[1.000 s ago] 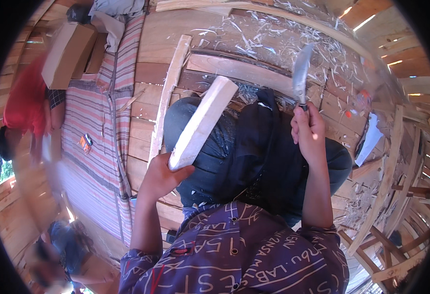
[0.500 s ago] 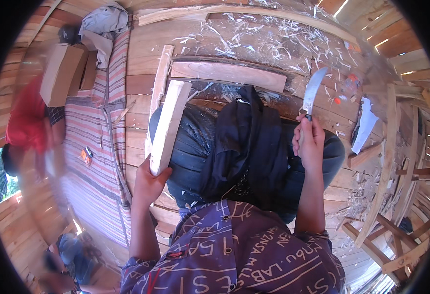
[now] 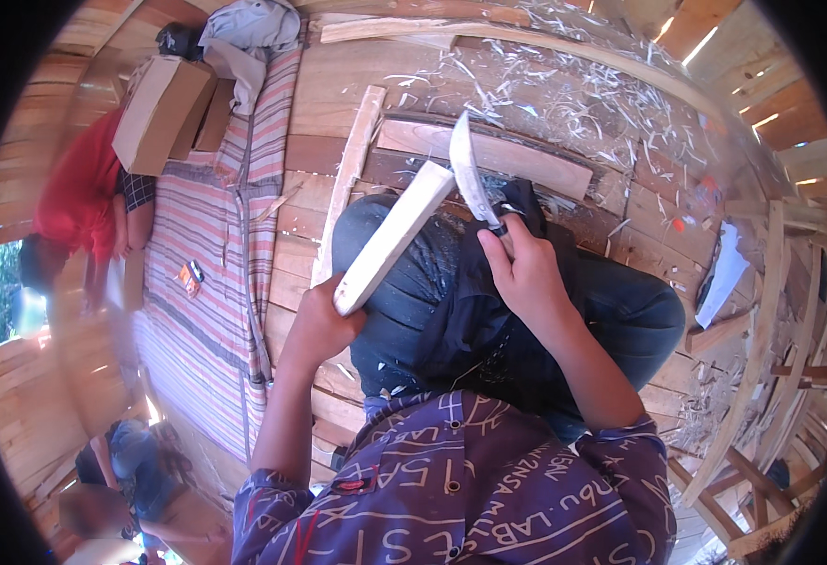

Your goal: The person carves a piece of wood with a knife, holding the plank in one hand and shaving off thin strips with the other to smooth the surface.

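Note:
My left hand (image 3: 327,320) is closed round the lower end of a pale, squared wooden stick (image 3: 394,237), which slants up to the right above my left knee. In my right hand (image 3: 524,270) is the dark handle of a curved-blade knife (image 3: 468,169). The blade points upward, beside the stick's far end; whether they touch, I cannot tell. A dark cloth (image 3: 474,306) lies across my lap, under the right hand. Pale specks dot my trouser leg.
Beyond my legs lie a reddish plank (image 3: 489,155), a thin strip of wood (image 3: 349,179) and scattered shavings (image 3: 564,85). To the left are a striped mat (image 3: 197,311), a cardboard box (image 3: 164,113) and a person in red (image 3: 79,202). A wooden frame (image 3: 762,358) stands at right.
My right hand has brought the knife leftward, up to the stick's far end. The stick has tilted further right in my left hand. The whole view has shifted slightly.

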`<state>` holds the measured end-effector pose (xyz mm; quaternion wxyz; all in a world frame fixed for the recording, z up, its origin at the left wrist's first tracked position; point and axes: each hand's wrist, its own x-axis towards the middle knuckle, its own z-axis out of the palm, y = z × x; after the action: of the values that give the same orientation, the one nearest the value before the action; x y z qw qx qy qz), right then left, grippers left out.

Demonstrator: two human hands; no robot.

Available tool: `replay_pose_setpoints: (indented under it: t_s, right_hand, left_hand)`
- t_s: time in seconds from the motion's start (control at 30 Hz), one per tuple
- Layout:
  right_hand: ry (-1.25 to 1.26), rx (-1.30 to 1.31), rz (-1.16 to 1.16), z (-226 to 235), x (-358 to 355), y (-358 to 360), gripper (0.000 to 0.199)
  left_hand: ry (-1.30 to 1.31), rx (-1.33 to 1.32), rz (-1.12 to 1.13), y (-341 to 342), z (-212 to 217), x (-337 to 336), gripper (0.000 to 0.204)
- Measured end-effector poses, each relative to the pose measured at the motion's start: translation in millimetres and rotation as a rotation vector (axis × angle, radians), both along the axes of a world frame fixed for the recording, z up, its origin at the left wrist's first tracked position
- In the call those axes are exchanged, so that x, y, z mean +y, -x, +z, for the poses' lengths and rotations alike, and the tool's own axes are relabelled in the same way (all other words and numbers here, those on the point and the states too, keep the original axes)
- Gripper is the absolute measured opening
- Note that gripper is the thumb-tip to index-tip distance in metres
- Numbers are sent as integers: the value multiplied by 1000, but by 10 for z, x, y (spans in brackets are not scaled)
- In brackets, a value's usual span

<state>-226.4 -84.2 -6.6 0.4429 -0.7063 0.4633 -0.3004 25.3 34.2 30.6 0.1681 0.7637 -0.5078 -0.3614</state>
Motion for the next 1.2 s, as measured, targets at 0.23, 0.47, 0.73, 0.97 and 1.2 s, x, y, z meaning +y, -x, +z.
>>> replay_pose_setpoints:
  t_s: [0.23,0.47,0.73,0.97,1.2]
  right_hand:
    - [-95,2,-108,226,-168,121,22]
    - [146,286,126,47,-49,-105,23]
    - [113,386,94,23,64,-51,19]
    - [39,251,148,7,59,-165,15]
    - [18,287,39,28,-94,-182,13]
  left_hand:
    - [-113,-22,-32,-52,74,-104,29]
    - [-197,-35,-71,-89,78,-212,28]
    - [-239,-76,-35,-28,150,-266,29]
    - [-182,-75,-49,-41,72,-240,30]
    - [-180,-105,-34,-17,52,-227,30]
